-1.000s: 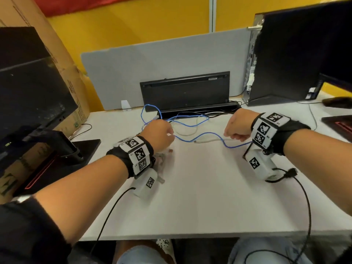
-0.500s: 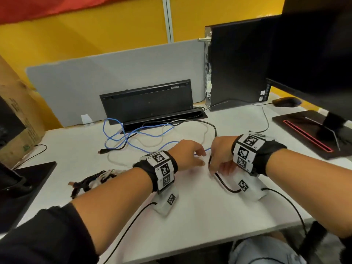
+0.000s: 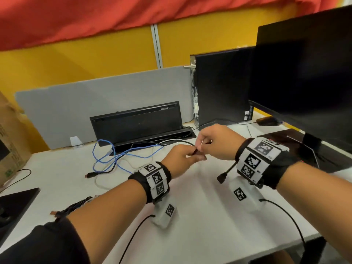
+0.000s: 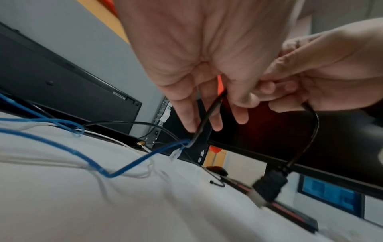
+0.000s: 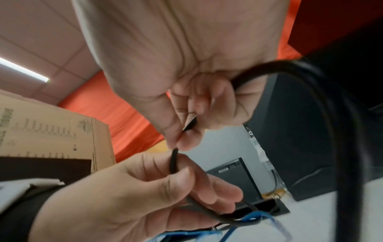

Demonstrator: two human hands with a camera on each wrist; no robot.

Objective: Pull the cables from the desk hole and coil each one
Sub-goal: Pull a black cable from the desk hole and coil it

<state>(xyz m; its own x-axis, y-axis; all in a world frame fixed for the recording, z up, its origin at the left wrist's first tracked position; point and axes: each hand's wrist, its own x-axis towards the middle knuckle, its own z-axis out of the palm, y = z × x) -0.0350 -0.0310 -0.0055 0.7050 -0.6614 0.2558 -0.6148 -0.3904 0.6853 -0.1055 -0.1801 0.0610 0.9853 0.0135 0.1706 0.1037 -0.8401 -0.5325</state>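
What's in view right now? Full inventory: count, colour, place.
black cable: 1, black, pinched by both hands, plug end hanging under right wrist
blue cable: 1, blue, loose on desk by the hole
white cable: 1, white, under blue one
bundled cables: 1 bundle, dark, near left forearm
keyboard: 1, black, propped against grey divider
computer tower: 1, black, back right
monitor: 1, black, right
cardboard box: 1, brown, left
desk: 1, white
left hand: holds black cable
right hand: holds black cable

L hand (image 3: 181,159) & R hand (image 3: 217,143) raised, close together, fingers curled in pinch, forearms converging.
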